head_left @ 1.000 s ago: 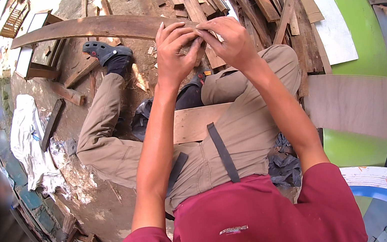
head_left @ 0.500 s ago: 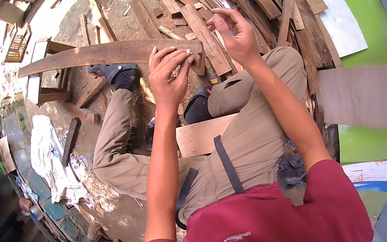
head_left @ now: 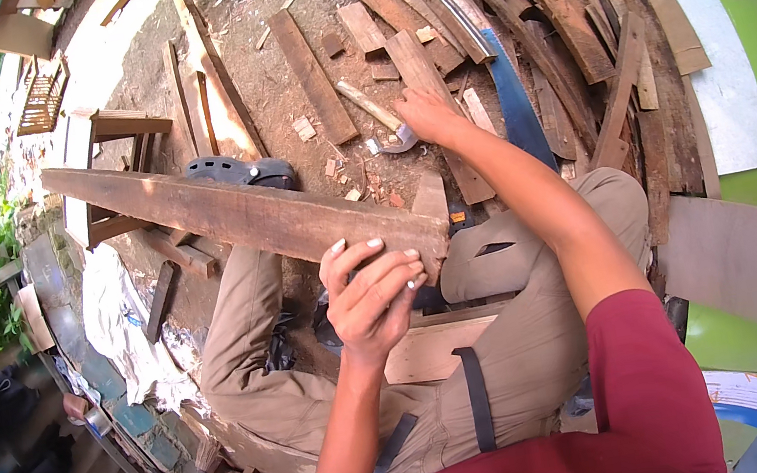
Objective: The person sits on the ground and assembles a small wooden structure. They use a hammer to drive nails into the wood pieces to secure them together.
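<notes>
A long brown wooden board (head_left: 235,205) slants from the upper left down to above my lap. Near its right end, my left hand (head_left: 370,292) has its fingers curled against the lower edge and face. A small pale spot shows by those fingertips, too small to make out. Farther off, my right arm is stretched to the ground, where my right hand (head_left: 429,116) closes on a claw hammer (head_left: 368,105) close to its metal head. The hammer's light wooden handle points up and left. A short wood piece (head_left: 428,195) stands against the board's right end.
Planks and offcuts (head_left: 549,1) are heaped at the upper right, with a blue saw blade (head_left: 519,105) among them. Wood chips (head_left: 354,176) litter the soil. A small wooden frame (head_left: 91,173) supports the board's far end. White cloth (head_left: 121,327) lies left.
My right hand has gone from raised beside the left down to the hammer on the ground. The board's right end and my left hand have dropped closer to my lap.
</notes>
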### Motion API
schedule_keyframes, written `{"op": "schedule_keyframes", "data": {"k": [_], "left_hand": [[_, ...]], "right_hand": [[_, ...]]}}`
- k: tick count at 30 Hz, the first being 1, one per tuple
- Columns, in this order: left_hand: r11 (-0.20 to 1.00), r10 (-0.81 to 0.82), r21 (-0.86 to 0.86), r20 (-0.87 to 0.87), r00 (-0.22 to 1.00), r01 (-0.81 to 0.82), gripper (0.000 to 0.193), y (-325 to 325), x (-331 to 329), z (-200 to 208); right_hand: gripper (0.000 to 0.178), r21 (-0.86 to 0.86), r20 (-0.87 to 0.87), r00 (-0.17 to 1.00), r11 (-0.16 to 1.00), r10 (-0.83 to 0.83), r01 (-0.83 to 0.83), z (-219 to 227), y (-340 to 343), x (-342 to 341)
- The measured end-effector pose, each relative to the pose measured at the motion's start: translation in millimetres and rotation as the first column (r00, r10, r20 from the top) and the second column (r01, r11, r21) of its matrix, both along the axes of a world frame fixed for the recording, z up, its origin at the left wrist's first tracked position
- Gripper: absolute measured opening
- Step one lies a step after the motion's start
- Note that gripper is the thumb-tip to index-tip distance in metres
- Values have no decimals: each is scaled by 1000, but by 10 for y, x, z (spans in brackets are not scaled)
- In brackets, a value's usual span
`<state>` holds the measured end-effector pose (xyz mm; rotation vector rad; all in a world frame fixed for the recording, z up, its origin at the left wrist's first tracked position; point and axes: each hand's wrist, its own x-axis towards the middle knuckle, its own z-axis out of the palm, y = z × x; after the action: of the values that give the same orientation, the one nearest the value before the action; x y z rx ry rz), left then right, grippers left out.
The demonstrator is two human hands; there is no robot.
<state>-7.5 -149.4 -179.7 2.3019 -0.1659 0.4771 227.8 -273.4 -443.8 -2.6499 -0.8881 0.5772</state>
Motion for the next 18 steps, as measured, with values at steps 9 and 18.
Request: {"op": "schedule_keyframes", "data": {"k": [9, 18], "left_hand": [[999, 19, -25, -105, 994, -21, 19, 4, -47, 19], [999, 11, -44, -98, 995, -16, 16, -14, 24, 42]], "right_hand": [[35, -440, 225, 636, 659, 738, -609, -450, 570, 463], [32, -662, 173, 188, 255, 967, -705, -217, 846, 705]]}}
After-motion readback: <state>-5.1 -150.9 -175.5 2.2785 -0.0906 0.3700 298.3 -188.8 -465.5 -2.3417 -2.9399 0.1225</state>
